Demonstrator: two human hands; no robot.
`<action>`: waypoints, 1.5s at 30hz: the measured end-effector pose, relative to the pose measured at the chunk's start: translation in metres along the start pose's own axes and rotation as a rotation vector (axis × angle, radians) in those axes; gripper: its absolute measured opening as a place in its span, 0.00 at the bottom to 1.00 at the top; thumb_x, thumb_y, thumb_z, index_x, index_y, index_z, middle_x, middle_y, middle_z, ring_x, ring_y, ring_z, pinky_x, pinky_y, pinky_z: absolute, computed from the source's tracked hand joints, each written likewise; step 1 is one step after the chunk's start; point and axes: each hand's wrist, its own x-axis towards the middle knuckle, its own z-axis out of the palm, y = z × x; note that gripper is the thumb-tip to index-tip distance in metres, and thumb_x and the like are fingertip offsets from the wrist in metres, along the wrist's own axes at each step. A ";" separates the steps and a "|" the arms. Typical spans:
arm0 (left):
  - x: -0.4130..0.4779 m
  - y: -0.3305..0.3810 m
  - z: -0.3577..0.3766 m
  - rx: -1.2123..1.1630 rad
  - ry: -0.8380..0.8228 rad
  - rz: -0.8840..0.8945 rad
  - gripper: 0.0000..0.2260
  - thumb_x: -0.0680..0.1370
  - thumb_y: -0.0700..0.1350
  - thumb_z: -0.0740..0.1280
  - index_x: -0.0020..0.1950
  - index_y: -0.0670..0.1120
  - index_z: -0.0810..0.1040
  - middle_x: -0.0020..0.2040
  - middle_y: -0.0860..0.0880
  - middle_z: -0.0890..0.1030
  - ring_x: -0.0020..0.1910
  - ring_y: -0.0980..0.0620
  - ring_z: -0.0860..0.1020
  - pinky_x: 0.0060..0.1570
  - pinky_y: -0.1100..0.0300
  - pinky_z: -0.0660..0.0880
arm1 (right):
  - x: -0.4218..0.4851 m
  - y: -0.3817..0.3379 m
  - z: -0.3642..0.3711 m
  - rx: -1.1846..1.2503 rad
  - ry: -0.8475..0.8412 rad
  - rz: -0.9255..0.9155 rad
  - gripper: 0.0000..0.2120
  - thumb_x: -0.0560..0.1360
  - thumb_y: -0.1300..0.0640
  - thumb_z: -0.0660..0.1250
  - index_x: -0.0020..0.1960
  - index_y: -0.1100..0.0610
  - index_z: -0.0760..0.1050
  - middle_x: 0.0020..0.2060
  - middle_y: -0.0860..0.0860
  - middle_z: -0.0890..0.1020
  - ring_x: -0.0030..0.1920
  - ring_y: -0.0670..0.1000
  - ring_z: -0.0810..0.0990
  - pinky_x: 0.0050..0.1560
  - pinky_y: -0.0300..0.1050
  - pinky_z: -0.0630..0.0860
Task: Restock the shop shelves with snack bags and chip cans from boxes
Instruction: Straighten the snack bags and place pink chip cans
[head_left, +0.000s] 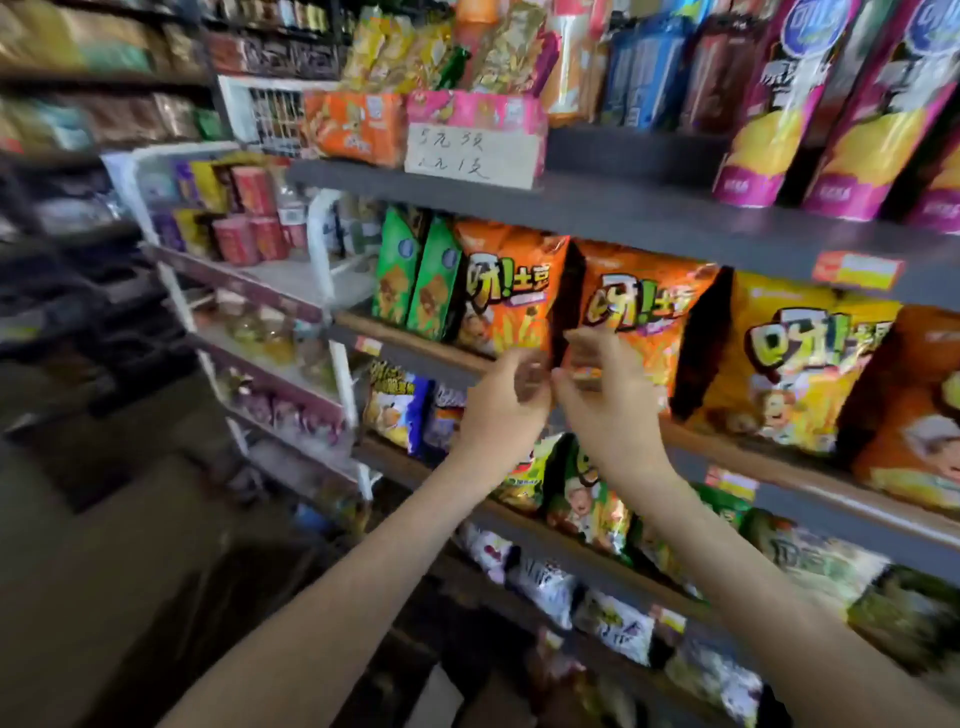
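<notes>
Left hand (501, 402): hovering before the middle shelf (415, 343), fingers curling loosely, holding nothing.
Right hand (605, 400): hanging just beside the left, fingers half bent, empty; blur is hiding any contact.
Orange bags (506, 288): standing upright on the middle shelf, right behind both hands.
Chip cans (769, 104): standing on the shelf above the middle shelf.

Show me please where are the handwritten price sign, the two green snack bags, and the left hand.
handwritten price sign (471, 155): head view, middle of the white paper.
green snack bags (418, 275): head view, where the two bags meet.
left hand (501, 402): head view, back of the hand.
</notes>
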 end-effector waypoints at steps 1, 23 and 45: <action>-0.011 -0.024 -0.008 0.009 0.005 -0.083 0.09 0.79 0.42 0.64 0.59 0.48 0.77 0.52 0.51 0.81 0.52 0.54 0.79 0.55 0.62 0.73 | -0.016 0.002 0.021 0.025 -0.078 0.046 0.14 0.75 0.66 0.67 0.60 0.61 0.73 0.51 0.51 0.74 0.50 0.47 0.74 0.52 0.43 0.74; -0.193 -0.484 -0.153 0.014 0.306 -1.373 0.23 0.81 0.46 0.63 0.75 0.48 0.63 0.64 0.44 0.76 0.61 0.43 0.75 0.60 0.49 0.74 | -0.262 0.092 0.435 -0.056 -1.094 0.674 0.21 0.79 0.58 0.64 0.70 0.54 0.65 0.65 0.50 0.69 0.64 0.49 0.71 0.65 0.48 0.70; -0.251 -0.954 0.052 -0.042 0.228 -1.489 0.31 0.80 0.44 0.65 0.79 0.51 0.53 0.74 0.42 0.62 0.72 0.41 0.65 0.67 0.55 0.64 | -0.565 0.454 0.743 -0.523 -1.389 0.608 0.51 0.73 0.60 0.71 0.78 0.50 0.34 0.76 0.56 0.55 0.75 0.59 0.55 0.73 0.58 0.58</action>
